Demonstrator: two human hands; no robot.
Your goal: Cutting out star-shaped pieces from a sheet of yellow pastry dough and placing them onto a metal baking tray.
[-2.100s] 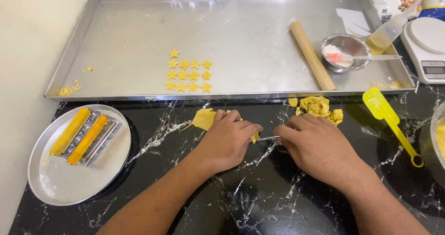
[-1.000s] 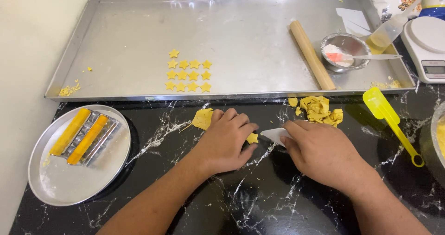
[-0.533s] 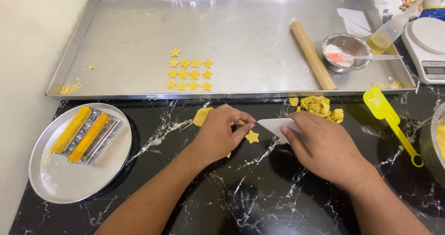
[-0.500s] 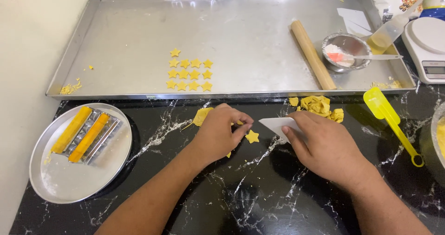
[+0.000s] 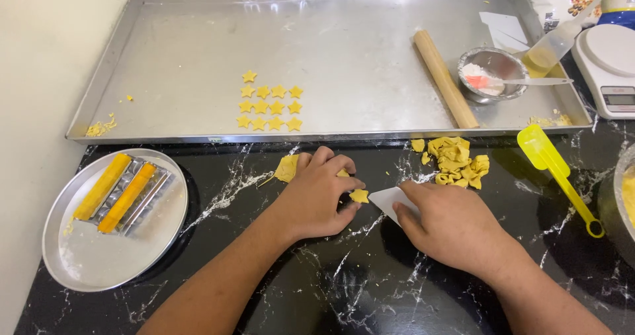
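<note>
A dough star [image 5: 359,195] is lying between both hands, touching the left hand's [image 5: 316,196] fingertips. The right hand [image 5: 450,226] is pinching a white scraper [image 5: 391,199], just right of the star.

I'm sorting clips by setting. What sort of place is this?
Most likely a home kitchen, set up for baking: a big metal baking tray holding small yellow dough stars, a wooden rolling pin, and a kitchen scale beside a black marble counter.

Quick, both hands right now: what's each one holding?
Left hand: curled, fingertips on the star-shaped dough piece; whether it grips it cannot be told.
Right hand: closed on the white scraper.
</note>
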